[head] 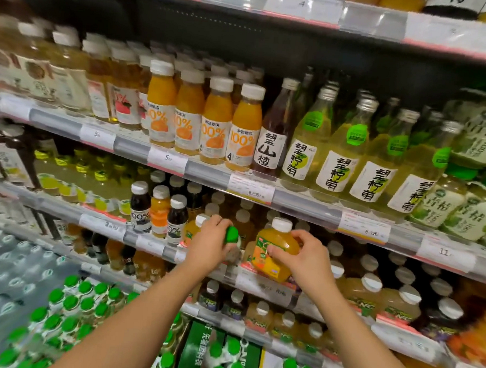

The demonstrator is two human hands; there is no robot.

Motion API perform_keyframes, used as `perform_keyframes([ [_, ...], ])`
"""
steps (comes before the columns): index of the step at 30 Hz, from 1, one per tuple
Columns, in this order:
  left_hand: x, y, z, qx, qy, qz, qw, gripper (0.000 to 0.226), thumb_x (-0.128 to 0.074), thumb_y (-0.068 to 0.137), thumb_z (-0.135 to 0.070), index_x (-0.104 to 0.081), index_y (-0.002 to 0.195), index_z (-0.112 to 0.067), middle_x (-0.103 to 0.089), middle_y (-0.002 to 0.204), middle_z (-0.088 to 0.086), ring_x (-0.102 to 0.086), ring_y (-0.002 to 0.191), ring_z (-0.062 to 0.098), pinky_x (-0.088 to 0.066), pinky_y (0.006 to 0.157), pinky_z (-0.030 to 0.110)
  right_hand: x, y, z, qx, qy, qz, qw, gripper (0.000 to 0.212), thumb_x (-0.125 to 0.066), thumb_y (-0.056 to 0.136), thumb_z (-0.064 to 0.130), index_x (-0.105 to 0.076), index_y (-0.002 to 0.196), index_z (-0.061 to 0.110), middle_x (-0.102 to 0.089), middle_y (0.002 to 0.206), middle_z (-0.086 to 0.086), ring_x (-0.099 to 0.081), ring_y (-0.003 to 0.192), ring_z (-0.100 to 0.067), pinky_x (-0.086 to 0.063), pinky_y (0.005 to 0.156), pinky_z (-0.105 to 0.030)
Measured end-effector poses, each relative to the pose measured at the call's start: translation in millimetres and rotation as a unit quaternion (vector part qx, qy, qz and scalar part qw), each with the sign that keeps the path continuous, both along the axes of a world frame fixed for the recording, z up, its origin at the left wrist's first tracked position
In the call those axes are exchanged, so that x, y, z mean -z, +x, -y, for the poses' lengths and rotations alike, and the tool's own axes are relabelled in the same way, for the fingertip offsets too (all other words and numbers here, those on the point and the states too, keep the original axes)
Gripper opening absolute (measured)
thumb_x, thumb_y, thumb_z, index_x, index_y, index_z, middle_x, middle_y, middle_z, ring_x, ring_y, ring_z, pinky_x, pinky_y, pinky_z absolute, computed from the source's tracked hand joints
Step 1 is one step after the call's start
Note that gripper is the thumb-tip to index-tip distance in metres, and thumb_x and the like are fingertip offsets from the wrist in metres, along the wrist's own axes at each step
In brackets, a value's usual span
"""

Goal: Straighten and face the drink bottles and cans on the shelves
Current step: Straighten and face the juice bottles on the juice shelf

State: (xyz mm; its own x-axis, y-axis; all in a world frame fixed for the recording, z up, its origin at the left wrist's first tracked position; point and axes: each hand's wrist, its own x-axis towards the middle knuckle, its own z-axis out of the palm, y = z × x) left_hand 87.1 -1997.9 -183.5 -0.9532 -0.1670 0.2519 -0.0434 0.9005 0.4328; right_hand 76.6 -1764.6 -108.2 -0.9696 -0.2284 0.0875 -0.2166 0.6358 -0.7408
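Reaching up from the bottom edge, two bare forearms crossed above green-capped bottles [86,305] packed in shrink-wrap low on the left; a green carton [197,349] stood just right of them.

Further in, the left hand [208,245] met the front of the middle shelf [158,245]; its grip curled around a green-capped bottle [231,235], fingers wrapped over the top so that little more than the cap showed; that bottle sat at the shelf's front edge, just left of the orange one. Beside it, the right hand [308,261] held an orange juice bottle [274,251] with a white cap, thumb and fingertips pinching its shoulder and label; this bottle leaned, tilted toward the left, its base at the shelf's lip.

Left of the hands, on the same shelf, stood small dark and orange bottles [159,210] marked 100%; behind them were more white caps, blurred in the shadow.

One shelf up, four orange juice bottles [203,121] stood upright with labels facing out; right of them came a dark red bottle [273,134], then a row of pale yellow-green glass bottles [340,150] with black lettering; white price tags [250,188] lined the rail beneath.
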Motion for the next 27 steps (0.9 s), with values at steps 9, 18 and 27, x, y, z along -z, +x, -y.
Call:
perform_keyframes([
  [9, -47, 80, 31, -0.102, 0.265, -0.127, 0.951, 0.039, -0.078, 0.087, -0.029, -0.057, 0.119, -0.031, -0.067, 0.100, -0.009, -0.062, 0.085, 0.011, -0.051, 0.075, 0.033, 3, -30, 75, -0.081, 0.053, -0.001, 0.995, 0.055, -0.086, 0.077, 0.040, -0.063, 0.123, 0.022, -0.062, 0.101, 0.010, -0.060, 0.095, -0.011, -0.049, 0.086, -0.027],
  [18, -28, 116, 32, -0.169, 0.305, -0.152, 0.925, 0.037, -0.079, 0.086, -0.030, -0.056, 0.115, -0.038, -0.064, 0.091, -0.020, -0.063, 0.070, 0.005, -0.055, 0.069, 0.030, 25, -51, 121, -0.101, 0.225, -0.001, 0.969, 0.051, -0.074, 0.086, 0.050, -0.057, 0.121, 0.017, -0.063, 0.108, -0.002, -0.063, 0.107, -0.030, -0.044, 0.077, -0.034],
  [27, -21, 122, 29, -0.154, 0.288, -0.127, 0.937, 0.041, -0.079, 0.086, -0.029, -0.057, 0.120, -0.037, -0.063, 0.093, -0.024, -0.060, 0.074, -0.006, -0.043, 0.063, 0.011, 32, -68, 116, -0.124, 0.207, -0.006, 0.970, 0.069, -0.080, 0.081, 0.046, -0.048, 0.136, 0.018, -0.062, 0.125, -0.007, -0.061, 0.112, -0.031, -0.053, 0.090, -0.041],
])
